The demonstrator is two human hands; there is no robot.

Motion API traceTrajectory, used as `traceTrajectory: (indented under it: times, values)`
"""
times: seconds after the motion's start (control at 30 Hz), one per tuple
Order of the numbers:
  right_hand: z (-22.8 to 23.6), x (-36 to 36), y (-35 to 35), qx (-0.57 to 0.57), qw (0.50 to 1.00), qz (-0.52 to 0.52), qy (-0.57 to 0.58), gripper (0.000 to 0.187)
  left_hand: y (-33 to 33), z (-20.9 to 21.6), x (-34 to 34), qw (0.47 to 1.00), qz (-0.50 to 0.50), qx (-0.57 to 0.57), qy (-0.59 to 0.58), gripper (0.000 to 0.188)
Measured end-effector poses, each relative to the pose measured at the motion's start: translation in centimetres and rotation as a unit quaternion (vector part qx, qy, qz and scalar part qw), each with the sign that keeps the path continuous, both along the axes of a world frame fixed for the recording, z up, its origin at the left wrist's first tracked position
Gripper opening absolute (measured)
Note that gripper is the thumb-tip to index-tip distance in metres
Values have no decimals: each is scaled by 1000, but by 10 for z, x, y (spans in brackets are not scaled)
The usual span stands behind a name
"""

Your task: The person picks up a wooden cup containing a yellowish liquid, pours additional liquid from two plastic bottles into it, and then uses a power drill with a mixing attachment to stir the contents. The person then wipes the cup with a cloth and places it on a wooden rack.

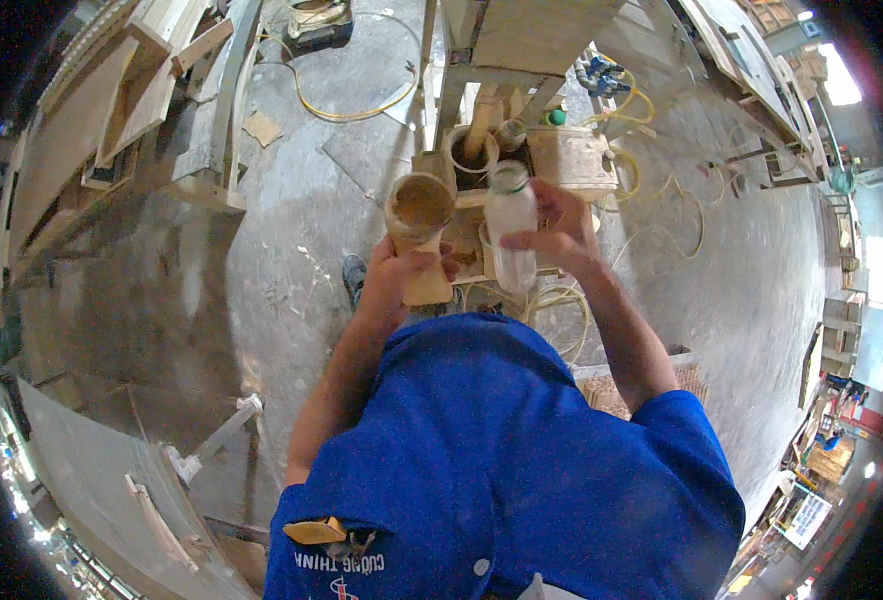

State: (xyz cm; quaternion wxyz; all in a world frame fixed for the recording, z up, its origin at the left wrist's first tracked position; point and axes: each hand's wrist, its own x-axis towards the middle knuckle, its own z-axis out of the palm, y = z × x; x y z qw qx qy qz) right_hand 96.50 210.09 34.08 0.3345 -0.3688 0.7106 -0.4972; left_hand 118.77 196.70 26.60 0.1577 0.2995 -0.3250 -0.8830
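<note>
My left hand (405,272) is wrapped round a tan, cloudy container (424,235), held with its wide, round mouth up. Brownish stuff shows inside it; the exact contents I cannot make out. To its right, my right hand (564,232) grips a clear plastic bottle (512,215) with a green ring at its neck. The bottle stands about upright and looks mostly see-through. The two vessels are apart, side by side in front of my body. Just beyond them sits a round pot (452,152) with a wooden stick (481,122) standing in it.
A low wooden stand (572,160) is ahead, with a small jar (512,132) and a green-topped item (557,117). Yellow hoses (347,114) lie on the concrete floor (292,230). Wooden panels (122,110) rise at the left. A crate (697,372) stands by my right arm.
</note>
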Motion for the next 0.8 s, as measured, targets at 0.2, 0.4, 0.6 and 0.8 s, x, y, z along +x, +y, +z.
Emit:
traceTrajectory:
  times: [0.2,0.4,0.6,0.8]
  values:
    - [-76,-71,-9,-94,964,-231,87,66,3,-11,36,997,36,45,-57,43]
    - [-151,-121,-40,-130,924,-319,165,67,-1,14,58,994,73,56,-61,45]
    - [-212,-119,-47,-380,887,-211,-153,57,-1,17,76,990,112,57,-61,45]
    - [-247,-103,-38,102,920,-299,230,72,-2,5,91,988,130,74,-35,44]
